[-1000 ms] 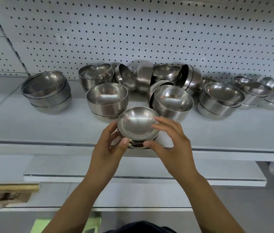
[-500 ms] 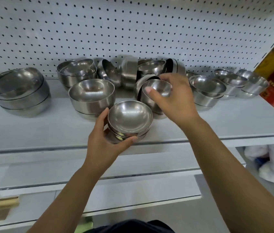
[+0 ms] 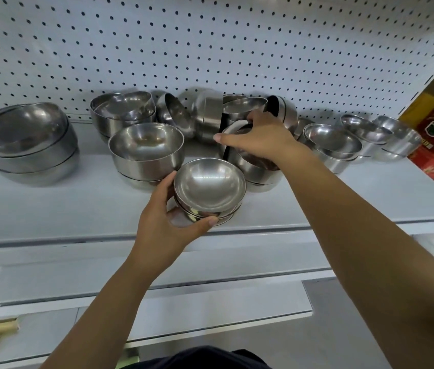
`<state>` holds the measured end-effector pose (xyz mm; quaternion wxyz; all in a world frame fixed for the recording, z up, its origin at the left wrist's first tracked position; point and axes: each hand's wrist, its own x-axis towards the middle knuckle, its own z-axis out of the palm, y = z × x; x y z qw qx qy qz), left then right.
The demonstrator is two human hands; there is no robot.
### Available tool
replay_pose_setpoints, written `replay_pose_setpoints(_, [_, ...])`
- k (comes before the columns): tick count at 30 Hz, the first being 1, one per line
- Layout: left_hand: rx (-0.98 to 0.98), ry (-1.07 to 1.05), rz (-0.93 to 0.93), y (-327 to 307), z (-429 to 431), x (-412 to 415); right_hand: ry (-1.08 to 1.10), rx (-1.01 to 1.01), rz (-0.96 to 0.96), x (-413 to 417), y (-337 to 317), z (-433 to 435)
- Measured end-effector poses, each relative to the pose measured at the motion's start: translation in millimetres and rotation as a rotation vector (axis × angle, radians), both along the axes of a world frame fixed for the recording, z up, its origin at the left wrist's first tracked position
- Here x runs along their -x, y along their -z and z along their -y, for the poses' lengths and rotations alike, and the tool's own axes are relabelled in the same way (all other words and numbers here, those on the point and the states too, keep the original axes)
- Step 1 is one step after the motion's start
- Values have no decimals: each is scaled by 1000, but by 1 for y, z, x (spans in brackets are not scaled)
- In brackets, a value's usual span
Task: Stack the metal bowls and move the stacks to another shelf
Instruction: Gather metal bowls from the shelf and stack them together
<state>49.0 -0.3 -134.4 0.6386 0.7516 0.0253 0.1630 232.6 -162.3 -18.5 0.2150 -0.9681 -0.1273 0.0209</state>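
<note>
Left hand grips the small stack near the shelf's front edge; right hand clasps a crowded bowl.

I have a single wide-angle view, worn on the head, looking forward and slightly down at a white shelf backed by pegboard. It sits close, within arm's reach, both forearms entering from the bottom edge. With only one camera, no second view overlaps it.
</note>
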Motion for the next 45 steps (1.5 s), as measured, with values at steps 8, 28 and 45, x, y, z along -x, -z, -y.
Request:
replay_pose_setpoints(8, [33, 28, 5, -5, -1, 4, 49, -100, -40, 0, -5, -3])
replay_pose_setpoints(28, [70, 81, -53, -4, -9, 1, -91, -677, 227, 52, -31, 10])
replay_pose_setpoints(45, [150, 83, -61, -8, -14, 2, -701, 164, -98, 74, -48, -24])
